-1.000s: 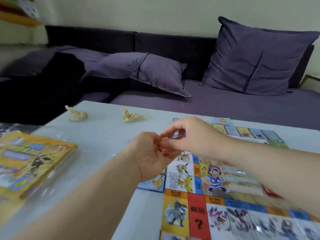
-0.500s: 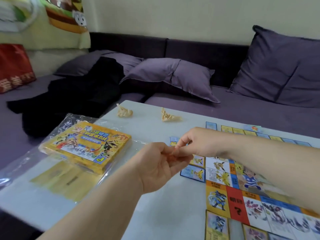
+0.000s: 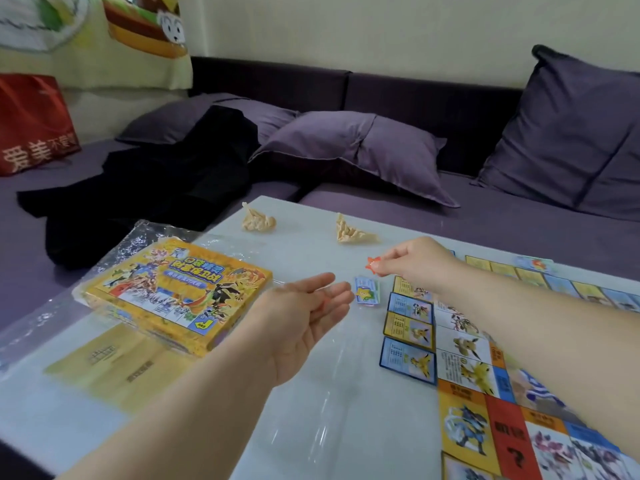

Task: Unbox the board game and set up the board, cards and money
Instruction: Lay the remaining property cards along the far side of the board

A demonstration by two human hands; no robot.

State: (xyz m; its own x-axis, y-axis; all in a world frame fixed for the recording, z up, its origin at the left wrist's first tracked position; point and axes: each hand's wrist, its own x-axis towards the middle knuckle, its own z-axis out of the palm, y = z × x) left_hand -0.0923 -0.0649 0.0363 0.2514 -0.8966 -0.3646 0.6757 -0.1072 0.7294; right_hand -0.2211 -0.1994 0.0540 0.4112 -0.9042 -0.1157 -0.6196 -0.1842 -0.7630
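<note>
Hands parted: right hand [image 3: 415, 263] pinches star token [image 3: 372, 265]; left hand [image 3: 304, 320] released, near box [image 3: 173, 292].

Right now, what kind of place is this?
Probably a home living room: a purple sofa with loose cushions runs behind and left of a white table, a black garment lies on the seat, and a game board is laid out.

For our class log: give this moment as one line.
right hand: pinches orange star piece | left hand: open, palm up | board: laid out
</note>
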